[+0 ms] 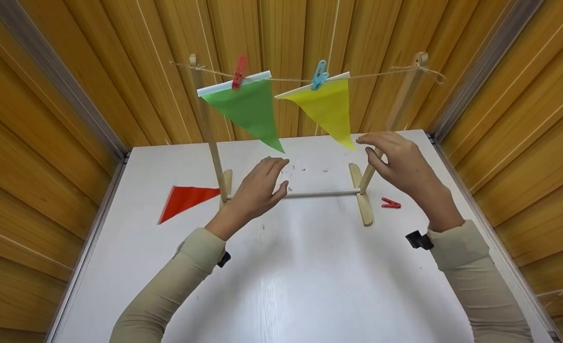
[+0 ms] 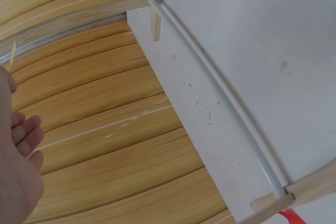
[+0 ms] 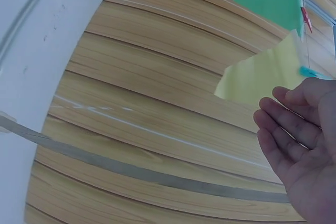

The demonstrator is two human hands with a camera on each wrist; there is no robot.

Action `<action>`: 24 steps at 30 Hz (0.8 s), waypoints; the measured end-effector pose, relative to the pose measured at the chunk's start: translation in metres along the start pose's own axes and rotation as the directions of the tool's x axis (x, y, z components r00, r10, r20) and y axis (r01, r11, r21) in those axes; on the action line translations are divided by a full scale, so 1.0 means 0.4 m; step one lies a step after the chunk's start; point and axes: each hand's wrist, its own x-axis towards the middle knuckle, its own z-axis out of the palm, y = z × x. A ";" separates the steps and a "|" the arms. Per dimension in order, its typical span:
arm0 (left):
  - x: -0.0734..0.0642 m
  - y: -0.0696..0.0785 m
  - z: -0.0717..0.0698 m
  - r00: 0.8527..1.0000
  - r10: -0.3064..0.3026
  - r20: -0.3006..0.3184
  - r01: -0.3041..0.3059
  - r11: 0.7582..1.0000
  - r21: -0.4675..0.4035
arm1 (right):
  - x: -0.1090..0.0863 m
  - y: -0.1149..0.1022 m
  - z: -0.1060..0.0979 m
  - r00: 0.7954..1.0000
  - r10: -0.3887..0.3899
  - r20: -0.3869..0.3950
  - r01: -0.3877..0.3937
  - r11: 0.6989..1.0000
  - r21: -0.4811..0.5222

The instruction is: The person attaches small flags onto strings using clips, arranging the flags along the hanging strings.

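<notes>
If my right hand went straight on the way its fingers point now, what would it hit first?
Probably the yellow flag, near its lower tip, which shows just beyond the fingertips of your right hand in the head view. Depth is unclear, so the fingers might pass it by.

both hands are bare, with the fingers (image 1: 272, 166) of the left hand (image 1: 257, 188) and the right hand (image 1: 400, 159) uncovered down to the wrists. behind the fingers, past each wrist, begins a long sleeve of plain, pale khaki cloth: the left sleeve (image 1: 167, 288) and the right sleeve (image 1: 479, 293). the end nearest the fingers is a broad cuff, the left cuff (image 1: 201, 250) bearing a small greyish mark on the side away from the thumb. farther back, the cloth creases crosswise. on the thumb side, by each cuff, a small black piece juts out, the right piece (image 1: 419, 240) blocky and showing more than the left piece (image 1: 224, 259).
</notes>
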 end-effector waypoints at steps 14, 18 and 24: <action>-0.138 -0.065 0.043 0.994 -0.050 0.100 0.042 0.996 0.079 | -0.117 0.052 0.115 0.998 0.068 -0.004 -0.068 0.996 0.057; -0.178 -0.088 0.058 0.994 -0.071 0.087 0.067 0.996 0.057 | -0.147 0.064 0.142 0.992 0.125 -0.004 -0.124 0.989 0.084; -0.214 -0.120 0.072 0.997 -0.055 0.052 0.049 0.992 0.114 | -0.192 0.086 0.158 0.973 0.228 0.023 -0.230 0.970 0.085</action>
